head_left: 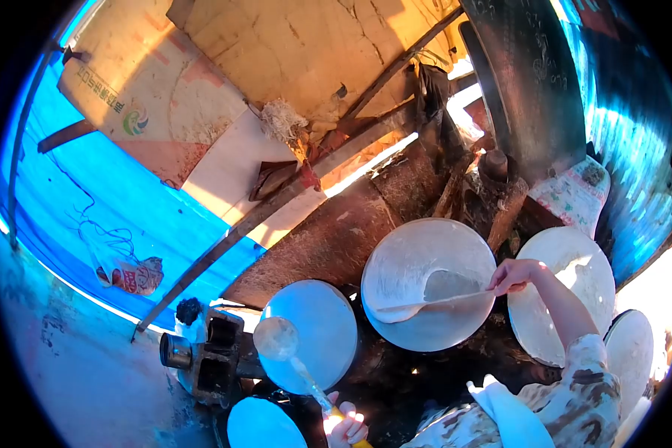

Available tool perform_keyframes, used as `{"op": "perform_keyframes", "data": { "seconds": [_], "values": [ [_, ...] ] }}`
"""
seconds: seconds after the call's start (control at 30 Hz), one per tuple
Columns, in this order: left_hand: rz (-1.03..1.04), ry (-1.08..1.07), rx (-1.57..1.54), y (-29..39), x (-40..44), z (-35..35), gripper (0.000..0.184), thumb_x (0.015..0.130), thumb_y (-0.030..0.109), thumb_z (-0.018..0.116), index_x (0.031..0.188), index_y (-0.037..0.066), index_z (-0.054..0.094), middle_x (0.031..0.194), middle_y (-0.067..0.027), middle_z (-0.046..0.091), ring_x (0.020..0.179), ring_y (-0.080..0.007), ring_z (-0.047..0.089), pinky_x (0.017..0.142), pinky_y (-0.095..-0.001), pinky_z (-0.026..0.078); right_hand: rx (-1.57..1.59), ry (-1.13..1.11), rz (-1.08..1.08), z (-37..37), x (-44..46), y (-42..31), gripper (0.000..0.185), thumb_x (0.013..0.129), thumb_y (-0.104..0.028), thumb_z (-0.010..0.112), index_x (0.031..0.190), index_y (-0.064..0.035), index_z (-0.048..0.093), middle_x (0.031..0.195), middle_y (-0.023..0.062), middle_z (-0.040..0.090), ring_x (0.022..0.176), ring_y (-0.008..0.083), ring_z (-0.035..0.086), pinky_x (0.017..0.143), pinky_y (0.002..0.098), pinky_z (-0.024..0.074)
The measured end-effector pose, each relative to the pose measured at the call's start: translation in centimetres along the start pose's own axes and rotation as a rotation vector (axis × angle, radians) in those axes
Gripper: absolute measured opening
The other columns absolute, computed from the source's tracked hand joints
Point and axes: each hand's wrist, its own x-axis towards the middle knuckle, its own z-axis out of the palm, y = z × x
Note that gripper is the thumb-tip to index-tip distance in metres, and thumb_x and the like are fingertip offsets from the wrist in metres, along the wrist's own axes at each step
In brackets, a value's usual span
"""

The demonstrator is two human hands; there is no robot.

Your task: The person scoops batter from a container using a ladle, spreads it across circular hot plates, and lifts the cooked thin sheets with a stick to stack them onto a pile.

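My left hand (345,428) is closed round the yellow handle of a ladle (276,340), whose pale, coated bowl hangs over the left round griddle (328,321). My right hand (511,275), reaching in from the right, pinches the end of a long, thin, pale scraper (459,298). The scraper lies across the middle round griddle (425,237), which has a whitish coating. Above the scraper a greyer patch shows on that griddle. Whitish batter gathers near the scraper's far end, at the griddle's lower left.
Another round pale griddle (530,328) stands to the right, with a pale disc (629,351) beyond it. At the lower left is a round blue-lit surface (265,427) near a metal block with openings (216,358). Behind are a rusty sheet (328,239), a slanting pole (239,228) and a dark cylinder (534,82).
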Motion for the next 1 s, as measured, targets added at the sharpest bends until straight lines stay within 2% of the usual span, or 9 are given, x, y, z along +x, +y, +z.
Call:
{"op": "perform_keyframes", "data": {
  "seconds": [0.07, 0.13, 0.3, 0.43, 0.53, 0.63, 0.77, 0.87, 1.0],
  "values": [
    [0.032, -0.003, 0.007, -0.4, 0.0, 0.6, 0.031, 0.093, 0.014, 0.033, 0.123, 0.01, 0.041, 0.071, -0.0049, 0.039, 0.05, -0.0109, 0.035, 0.04, -0.022, 0.031, -0.108, 0.098, -0.041, -0.3, 2.4, -1.1, 0.026, 0.074, -0.008, 0.069, 0.099, -0.0039, 0.065, 0.056, 0.0011, 0.053, 0.039, 0.0058, 0.041, 0.034, 0.0208, 0.0281],
    [0.052, -0.003, -0.004, -0.9, 0.3, 1.3, 0.033, 0.091, 0.011, 0.034, 0.124, 0.009, 0.039, 0.072, -0.0055, 0.04, 0.049, -0.0104, 0.035, 0.04, -0.0215, 0.032, 0.257, 0.417, -0.134, 1.1, 5.7, -3.1, 0.025, 0.073, -0.01, 0.07, 0.097, -0.0038, 0.065, 0.057, 0.0005, 0.054, 0.039, 0.0058, 0.042, 0.034, 0.021, 0.0288],
    [0.091, -0.016, 0.024, -0.8, 0.4, 1.8, 0.039, 0.087, 0.003, 0.038, 0.126, 0.008, 0.036, 0.076, -0.0071, 0.042, 0.048, -0.0092, 0.036, 0.039, -0.0201, 0.033, 0.003, -0.054, 0.025, 1.9, 1.8, -1.2, 0.026, 0.072, -0.01, 0.071, 0.097, -0.0039, 0.066, 0.059, 0.0007, 0.057, 0.038, 0.0061, 0.043, 0.034, 0.02, 0.0294],
    [0.153, -0.063, 0.087, -0.5, 0.5, 3.0, 0.046, 0.083, -0.003, 0.041, 0.127, 0.007, 0.034, 0.079, -0.0084, 0.043, 0.047, -0.0082, 0.036, 0.038, -0.0191, 0.034, -0.072, 0.035, -0.048, -2.4, 0.1, -0.3, 0.026, 0.072, -0.008, 0.07, 0.097, -0.003, 0.067, 0.053, -0.0007, 0.054, 0.036, 0.0058, 0.042, 0.033, 0.0194, 0.0286],
    [0.2, -0.051, 0.088, -0.9, 1.3, 4.5, 0.051, 0.08, -0.008, 0.043, 0.128, 0.006, 0.032, 0.082, -0.009, 0.043, 0.047, -0.0075, 0.037, 0.038, -0.0183, 0.034, 0.263, 0.349, -0.137, 1.0, 4.9, -3.4, 0.026, 0.072, -0.009, 0.069, 0.096, -0.0011, 0.064, 0.054, -0.0001, 0.053, 0.037, 0.0055, 0.041, 0.032, 0.0202, 0.028],
    [0.221, -0.041, 0.038, -1.4, 1.5, 4.9, 0.054, 0.077, -0.01, 0.043, 0.128, 0.006, 0.032, 0.085, -0.0085, 0.042, 0.049, -0.0067, 0.037, 0.038, -0.0177, 0.033, -0.03, 0.054, -0.089, 3.8, 5.7, -2.2, 0.025, 0.074, -0.009, 0.068, 0.097, -0.0013, 0.063, 0.056, 0.0009, 0.052, 0.038, 0.0057, 0.04, 0.034, 0.0209, 0.0271],
    [0.187, -0.016, 0.017, -1.7, 1.1, 4.0, 0.055, 0.077, -0.01, 0.043, 0.128, 0.008, 0.033, 0.083, -0.0082, 0.043, 0.046, -0.0065, 0.036, 0.037, -0.0175, 0.032, 0.108, -0.116, 0.093, 3.0, -1.2, 0.7, 0.022, 0.075, -0.008, 0.069, 0.095, 0.0002, 0.065, 0.057, 0.0015, 0.055, 0.039, 0.0053, 0.042, 0.034, 0.0188, 0.0281],
    [0.169, 0.008, -0.018, -2.0, 0.3, 3.6, 0.057, 0.076, -0.011, 0.045, 0.128, 0.009, 0.032, 0.082, -0.0078, 0.043, 0.043, -0.0059, 0.034, 0.036, -0.0173, 0.031, -0.128, -0.031, -0.073, 0.5, -0.7, 0.0, 0.022, 0.075, -0.008, 0.069, 0.094, 0.0008, 0.065, 0.057, 0.0015, 0.055, 0.039, 0.0057, 0.042, 0.034, 0.0191, 0.0277],
    [0.197, -0.025, 0.018, -2.6, 1.0, 4.2, 0.056, 0.078, -0.01, 0.042, 0.13, 0.009, 0.033, 0.081, -0.0071, 0.042, 0.045, -0.0057, 0.037, 0.037, -0.0169, 0.033, 0.028, 0.228, -0.135, 3.6, 5.4, -4.4, 0.027, 0.073, -0.011, 0.069, 0.098, -0.0023, 0.066, 0.059, -0.0007, 0.056, 0.04, 0.0045, 0.041, 0.034, 0.0201, 0.0268]
  ]
}}
